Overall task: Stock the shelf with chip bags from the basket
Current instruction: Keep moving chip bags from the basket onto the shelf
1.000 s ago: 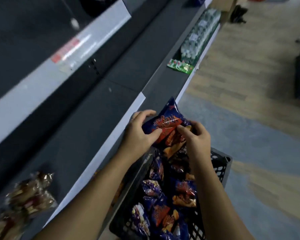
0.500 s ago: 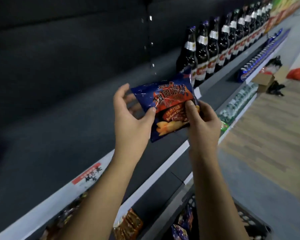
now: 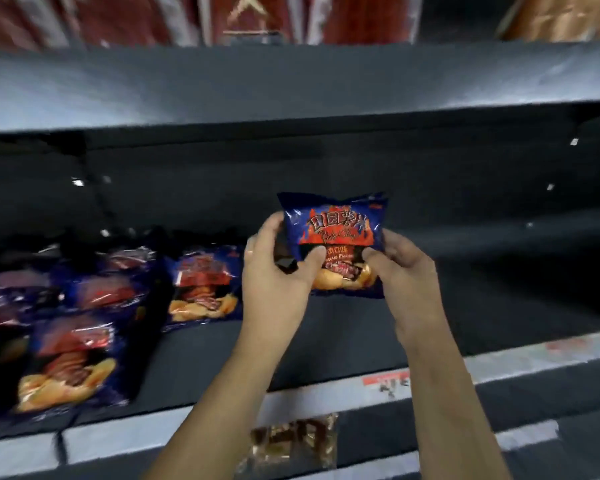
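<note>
Lifted since the earlier frame, the chip bag (image 3: 336, 230) is now hovering upright over the shelf (image 3: 343, 341), right of the stocked bags (image 3: 201, 282). Left hand (image 3: 274, 275) is clamping its left edge, thumb on front; right hand (image 3: 407, 271) is pinching its lower right corner.

Red packages (image 3: 146, 19), blurred, stand along the top edge, and a golden-orange package (image 3: 561, 17) is at their right. Low down lies a glossy brown packet (image 3: 291, 441). A red label (image 3: 385, 380) sits just above it, to the right.
</note>
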Available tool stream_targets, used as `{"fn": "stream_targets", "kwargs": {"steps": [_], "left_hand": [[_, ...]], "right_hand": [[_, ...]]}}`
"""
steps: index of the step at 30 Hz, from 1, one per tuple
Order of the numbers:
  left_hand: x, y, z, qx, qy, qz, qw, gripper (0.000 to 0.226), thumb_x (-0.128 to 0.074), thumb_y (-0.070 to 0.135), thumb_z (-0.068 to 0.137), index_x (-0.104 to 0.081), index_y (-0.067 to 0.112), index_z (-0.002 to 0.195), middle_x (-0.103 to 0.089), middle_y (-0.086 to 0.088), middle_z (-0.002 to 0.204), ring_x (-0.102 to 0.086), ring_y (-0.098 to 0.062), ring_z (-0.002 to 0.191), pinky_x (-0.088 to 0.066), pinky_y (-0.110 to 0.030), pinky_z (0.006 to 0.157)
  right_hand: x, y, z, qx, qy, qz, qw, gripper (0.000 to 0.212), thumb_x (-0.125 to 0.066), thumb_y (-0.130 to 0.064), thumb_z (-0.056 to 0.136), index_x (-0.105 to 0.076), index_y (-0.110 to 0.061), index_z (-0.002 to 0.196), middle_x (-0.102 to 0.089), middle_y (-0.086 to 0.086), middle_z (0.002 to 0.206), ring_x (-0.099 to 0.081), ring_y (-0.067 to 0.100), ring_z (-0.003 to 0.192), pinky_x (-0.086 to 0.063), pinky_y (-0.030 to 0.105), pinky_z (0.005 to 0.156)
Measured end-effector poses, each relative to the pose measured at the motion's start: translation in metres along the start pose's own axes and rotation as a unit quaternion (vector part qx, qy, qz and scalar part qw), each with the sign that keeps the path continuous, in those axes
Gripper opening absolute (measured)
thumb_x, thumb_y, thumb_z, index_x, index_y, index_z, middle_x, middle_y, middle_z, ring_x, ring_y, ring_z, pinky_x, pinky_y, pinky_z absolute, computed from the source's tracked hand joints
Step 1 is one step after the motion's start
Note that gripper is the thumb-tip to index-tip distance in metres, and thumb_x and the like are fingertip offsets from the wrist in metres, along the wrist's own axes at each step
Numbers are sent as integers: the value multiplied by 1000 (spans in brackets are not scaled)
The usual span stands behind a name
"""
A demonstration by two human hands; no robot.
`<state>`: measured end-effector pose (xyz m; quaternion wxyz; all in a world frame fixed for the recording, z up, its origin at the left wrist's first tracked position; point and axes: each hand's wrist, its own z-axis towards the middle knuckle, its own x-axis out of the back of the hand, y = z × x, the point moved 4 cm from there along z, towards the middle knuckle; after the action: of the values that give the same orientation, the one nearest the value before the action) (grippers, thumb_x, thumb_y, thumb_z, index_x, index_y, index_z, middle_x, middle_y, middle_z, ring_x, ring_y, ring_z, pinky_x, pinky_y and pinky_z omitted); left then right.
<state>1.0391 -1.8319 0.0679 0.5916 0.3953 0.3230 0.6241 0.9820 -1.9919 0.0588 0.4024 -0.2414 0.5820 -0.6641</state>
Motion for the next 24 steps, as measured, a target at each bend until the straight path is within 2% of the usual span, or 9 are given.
{"fn": "stream_targets", "kwargs": {"steps": [2,3,6,9,11,13,17,21,24], "left_hand": [[38,-10,5,3,31,50,998,58,-76,22,83,-45,59,116,-50,18,107,-55,2,101,-43,-14,89],[56,-16,7,15,43,69,997,58,-75,21,84,-45,58,118,-51,18,105,-55,2,99,-44,-14,89],[101,-41,8,77,72,117,988,64,-71,21,88,-42,35,143,-58,6,117,-56,-7,108,-46,-27,97],[131,-61,2,120,99,157,975,50,-69,14,89,-44,23,131,-56,7,117,-55,-10,107,-44,-26,89],[143,-75,-2,121,95,216,964,37,-69,12,87,-46,25,113,-59,6,107,-61,-15,99,-52,-33,81],[148,-87,-6,125,73,270,952,30,-67,7,84,-52,22,106,-63,1,100,-64,-20,92,-55,-38,75],[148,-99,-12,138,43,328,934,34,-64,6,84,-58,17,116,-52,-3,116,-55,-25,101,-50,-36,80],[145,-107,-13,149,40,358,921,37,-60,8,86,-55,22,120,-42,-7,119,-55,-28,89,-49,-37,70],[144,-109,-15,154,28,371,916,35,-57,12,89,-51,25,120,-41,-7,117,-55,-29,90,-48,-37,66]], "right_hand": [[-36,9,0,-23,-59,-1,998,32,-63,4,90,-70,-25,101,-78,-2,96,-73,14,91,-58,30,81],[-53,14,0,-39,-86,2,995,30,-64,4,90,-68,-22,104,-78,-1,98,-73,16,93,-57,32,82],[-101,36,-5,-93,-152,-8,984,31,-68,3,89,-60,-19,109,-76,1,105,-73,19,99,-58,36,85],[-137,60,-12,-128,-188,-34,973,36,-69,6,87,-57,-16,113,-75,3,108,-72,18,98,-57,31,80],[-155,79,-16,-141,-201,-63,967,38,-69,8,85,-59,-20,108,-75,3,108,-71,18,100,-57,36,87],[-164,95,-19,-140,-197,-100,965,37,-68,8,82,-61,-24,100,-75,-1,103,-70,20,100,-56,41,93],[-172,107,-18,-133,-177,-137,966,36,-68,4,79,-63,-25,99,-74,-4,99,-69,17,98,-55,41,92],[-173,109,-20,-120,-181,-173,961,33,-70,-3,80,-63,-26,102,-72,-7,98,-68,13,95,-56,38,89],[-173,110,-22,-121,-195,-180,956,30,-70,-5,80,-64,-25,103,-72,-4,102,-68,15,96,-55,37,90]]}}
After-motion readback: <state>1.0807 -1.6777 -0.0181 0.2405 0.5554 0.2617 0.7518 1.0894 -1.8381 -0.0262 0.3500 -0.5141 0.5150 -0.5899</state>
